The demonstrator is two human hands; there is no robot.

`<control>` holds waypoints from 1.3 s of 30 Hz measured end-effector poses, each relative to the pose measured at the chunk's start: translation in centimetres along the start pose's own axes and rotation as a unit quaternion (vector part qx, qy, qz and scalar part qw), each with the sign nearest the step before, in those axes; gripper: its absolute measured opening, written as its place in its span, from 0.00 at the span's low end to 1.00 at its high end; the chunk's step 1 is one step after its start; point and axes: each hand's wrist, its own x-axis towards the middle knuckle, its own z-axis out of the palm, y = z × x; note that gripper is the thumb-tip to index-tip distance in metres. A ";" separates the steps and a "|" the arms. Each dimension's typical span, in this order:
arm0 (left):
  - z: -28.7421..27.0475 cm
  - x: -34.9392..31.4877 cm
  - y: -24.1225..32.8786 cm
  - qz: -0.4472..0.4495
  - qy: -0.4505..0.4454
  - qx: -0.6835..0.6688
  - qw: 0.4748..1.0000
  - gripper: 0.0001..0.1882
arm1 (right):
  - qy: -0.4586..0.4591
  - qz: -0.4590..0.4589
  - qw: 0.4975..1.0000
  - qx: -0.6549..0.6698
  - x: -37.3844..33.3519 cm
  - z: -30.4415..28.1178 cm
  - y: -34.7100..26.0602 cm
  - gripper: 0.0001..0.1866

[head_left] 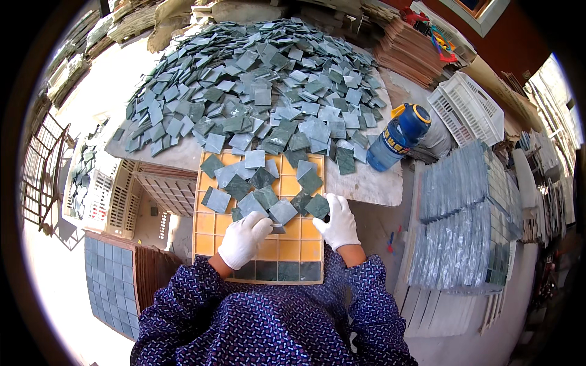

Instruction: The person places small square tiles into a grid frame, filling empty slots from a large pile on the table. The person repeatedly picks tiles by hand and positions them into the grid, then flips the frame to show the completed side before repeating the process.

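A yellow gridded tray (207, 244) with a pale wooden frame lies in front of me, its far end against the worktable. Dark green square stone tiles (287, 271) fill part of its nearest row. Loose green-grey tiles (249, 187) lie scattered and overlapping over its far half. My left hand (244, 239), in a white glove, is closed with its fingertips on a tile (276, 229) tilted over the middle of the tray. On the tray's right side, my gloved right hand (339, 224) pinches the edge of a dark green tile (317, 206).
A large heap of loose tiles (256, 91) covers the worktable (381, 189). A blue water bottle (400, 137) stands at its right edge. Plastic-wrapped tile stacks (455, 232) are at right, near a white crate (469, 108). Tile sheets (110, 280) are stacked at lower left.
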 end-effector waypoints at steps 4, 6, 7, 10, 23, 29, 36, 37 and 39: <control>1.4 -1.4 1.0 -0.045 -0.096 -0.185 0.977 0.06 | -0.194 -0.105 0.972 0.084 -3.8 -3.2 0.0 0.29; 2.9 -1.9 1.0 -0.096 -0.097 -0.227 0.964 0.08 | -0.183 -0.164 0.969 0.030 -5.6 -2.6 0.8 0.30; 3.1 -1.8 1.1 -0.097 -0.092 -0.222 0.966 0.08 | -0.169 -0.159 0.972 0.024 -6.1 -2.5 0.9 0.29; 3.2 -1.5 1.4 -0.104 -0.095 -0.214 0.967 0.09 | -0.158 -0.143 0.974 0.071 -6.1 -2.0 1.1 0.28; 2.4 -4.2 1.2 0.074 -0.132 -0.114 0.982 0.17 | -0.138 -0.113 0.980 0.085 -7.1 -1.9 0.9 0.19; 3.4 -3.4 2.2 0.014 -0.145 -0.088 0.985 0.17 | -0.046 -0.067 0.988 0.130 -6.7 -1.6 1.5 0.18; 3.5 -3.0 1.9 0.047 -0.127 -0.021 0.991 0.19 | -0.004 -0.078 0.996 0.050 -1.5 -0.2 -1.1 0.21; 3.0 -2.4 2.0 0.049 -0.134 -0.018 0.990 0.20 | -0.002 -0.090 0.996 0.007 -0.5 0.2 -1.3 0.22; 1.8 -0.5 2.0 0.050 -0.144 -0.008 0.988 0.22 | -0.043 -0.087 0.993 -0.074 0.4 1.0 -2.0 0.30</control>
